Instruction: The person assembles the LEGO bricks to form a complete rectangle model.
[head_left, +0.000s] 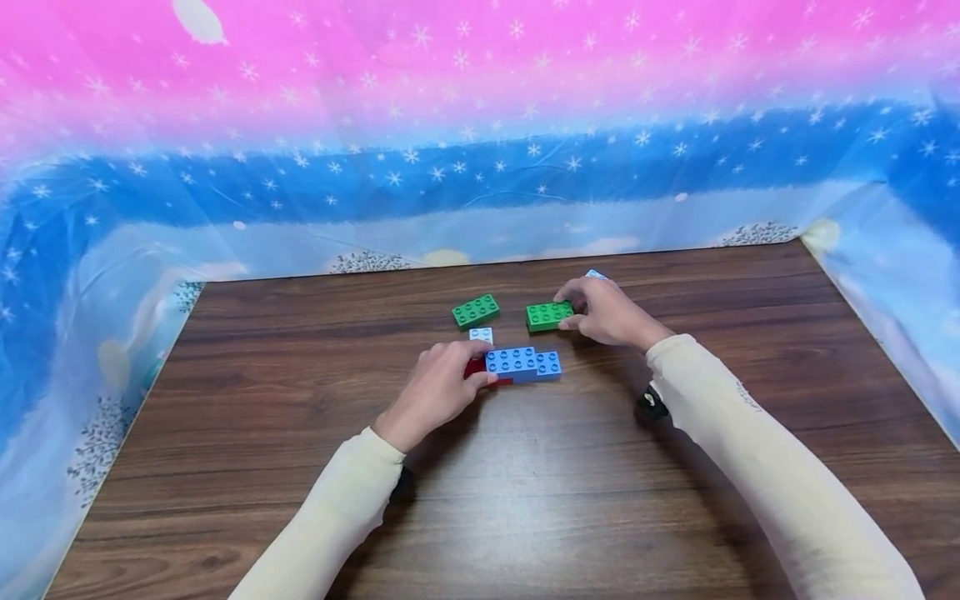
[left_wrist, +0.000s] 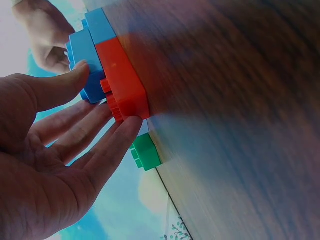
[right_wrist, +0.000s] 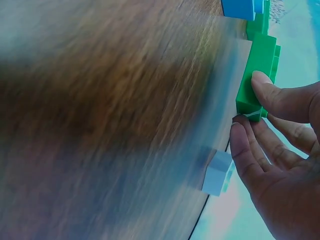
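- Head view: the left hand (head_left: 438, 383) grips the left part of a brick stack (head_left: 517, 365) on the brown wooden table (head_left: 585, 500), thumb on the near side and fingers on the far side, the gap only as wide as the bricks. An upper blue brick (head_left: 511, 359) sits across a red brick (head_left: 475, 367) and a lower blue brick (head_left: 550, 364), which extends to the right.
- Also there, the right hand (head_left: 606, 312) pinches the right end of a green brick (head_left: 547, 315), beyond the stack. A second green brick (head_left: 476, 311) lies to its left, apart from it; a whitish brick (head_left: 481, 334) shows just behind the left fingers, and a pale blue brick (head_left: 596, 274) is partly hidden behind the right hand. A snowflake-patterned cloth (head_left: 450, 183) rises behind the table.
- Left wrist view: the left thumb lies against the upper blue brick, and a fingertip touches the end of the red brick; the other fingers reach round the far side.
- Right wrist view: the right thumb presses the green brick's side near its end, with the other fingers bent close by that end; their exact contact is partly hidden. The pale blue brick stands near these fingers, untouched.
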